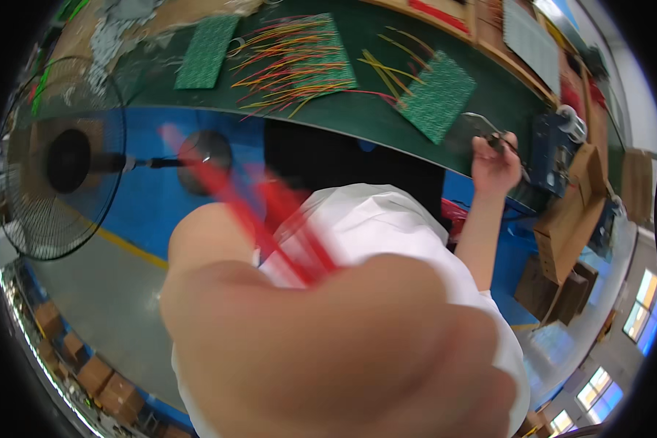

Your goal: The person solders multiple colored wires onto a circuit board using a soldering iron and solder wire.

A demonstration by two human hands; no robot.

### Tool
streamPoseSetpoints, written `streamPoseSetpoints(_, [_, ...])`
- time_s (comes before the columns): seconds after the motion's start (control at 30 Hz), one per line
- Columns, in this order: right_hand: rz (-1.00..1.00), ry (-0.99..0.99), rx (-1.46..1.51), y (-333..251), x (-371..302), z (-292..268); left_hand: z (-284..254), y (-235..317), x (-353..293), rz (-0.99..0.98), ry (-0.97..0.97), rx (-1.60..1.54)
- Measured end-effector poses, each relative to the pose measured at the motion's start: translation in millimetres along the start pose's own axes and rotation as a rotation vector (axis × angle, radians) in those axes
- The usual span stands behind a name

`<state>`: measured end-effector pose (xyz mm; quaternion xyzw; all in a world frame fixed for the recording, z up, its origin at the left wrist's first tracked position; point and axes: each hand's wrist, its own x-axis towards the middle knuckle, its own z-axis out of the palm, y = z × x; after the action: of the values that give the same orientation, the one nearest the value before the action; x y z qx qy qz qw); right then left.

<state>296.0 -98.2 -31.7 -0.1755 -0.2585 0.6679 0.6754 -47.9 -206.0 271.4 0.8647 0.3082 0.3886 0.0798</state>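
Close to the camera and blurred, my left hand (336, 343) is raised with its fingers closed around a long red item (219, 182) that looks like two narrow red strips; its kind is smeared by motion. Over the right end of the green bench, my right hand (496, 171) is curled, palm up, around a small dark object (498, 140) whose kind I cannot make out. Left of that hand lies a green circuit board panel (438, 95) with several yellow and red wires at its left edge. Another green panel (336, 55) lies farther left under rows of red and yellow wires (292, 69).
A third green panel (206, 52) lies on the bench (153, 95). A standing fan (66, 160) is at the left. To the right are a dark blue device (547, 153), a white spool (573, 123) and an open cardboard box (573, 219). A wooden shelf (515, 66) edges the bench's back.
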Motion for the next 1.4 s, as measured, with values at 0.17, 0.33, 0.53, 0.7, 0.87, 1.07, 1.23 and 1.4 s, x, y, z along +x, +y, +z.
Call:
streamPoseSetpoints(0.17, [-0.029,0.017,-0.038,-4,-8,6,3,-20,-6,-0.047,-0.095,-0.047])
streamPoseSetpoints(0.33, [-0.038,0.012,-0.021,-16,-10,-4,-16,-11,-19,-0.109,-0.182,-0.024])
streamPoseSetpoints(0.53, [-0.006,-0.075,0.010,-6,-1,2,8,-35,-31,0.330,-0.140,0.003])
streamPoseSetpoints(0.7, [-0.060,0.047,0.009,-9,-17,-1,5,-85,-47,0.182,0.435,-0.028])
streamPoseSetpoints(0.87, [-0.044,-0.055,0.054,-13,-11,-11,9,-76,-25,0.177,0.847,-0.556])
streamPoseSetpoints(1.07, [-0.042,-0.010,0.072,-11,-11,-5,-5,-105,-17,0.178,0.704,-0.637])
streamPoseSetpoints(1.23, [-0.066,0.000,0.065,-12,-13,-5,22,-99,15,-0.027,0.704,-0.433])
streamPoseSetpoints(1.4, [-0.065,-0.020,0.077,-6,-8,-4,107,-135,9,-0.165,0.664,-0.588])
